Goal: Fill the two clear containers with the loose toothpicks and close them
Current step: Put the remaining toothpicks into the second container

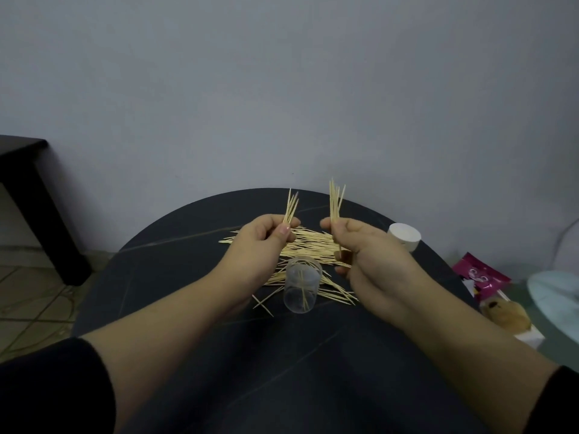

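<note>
Pale wooden loose toothpicks (308,245) are strewn mid-frame on the round dark table (188,308), around an upright clear plastic container (301,285). Small upright bundles are pinched by the left hand (261,242) and right hand (368,255), held apart.

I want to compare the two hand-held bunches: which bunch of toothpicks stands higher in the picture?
The bunch in the right hand: its toothpicks reach higher than the left hand's bunch.

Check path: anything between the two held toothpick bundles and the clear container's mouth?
Nothing visible. The clear container stands upright, lidless, between and just below the left hand and right hand. A few toothpicks already stand inside, and the loose pile lies behind it.
</note>
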